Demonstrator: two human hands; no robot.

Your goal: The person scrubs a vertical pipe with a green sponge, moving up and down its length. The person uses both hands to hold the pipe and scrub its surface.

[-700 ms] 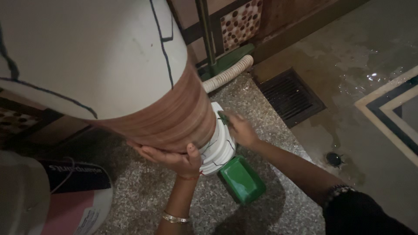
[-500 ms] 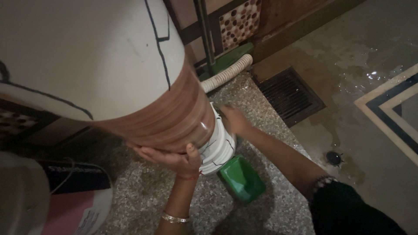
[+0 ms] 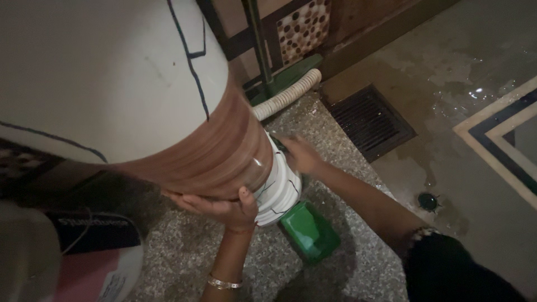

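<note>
Fingers of left hand [image 3: 221,204] spread flat under tilted ceramic pot [image 3: 140,95], propping it; right hand [image 3: 299,154] fingers pinch probably a green scrubber against white base [image 3: 279,187] beside them.

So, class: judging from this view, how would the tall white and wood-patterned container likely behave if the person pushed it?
The container is probably apt to tip: it already leans, with the left hand propping it from below. It looks bulky, so likely awkward to steer. Its smooth, glossy surface may be slippery under the right hand.

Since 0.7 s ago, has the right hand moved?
Yes. The right hand has slid up the white base toward the corrugated hose, farther from the green container.
</note>
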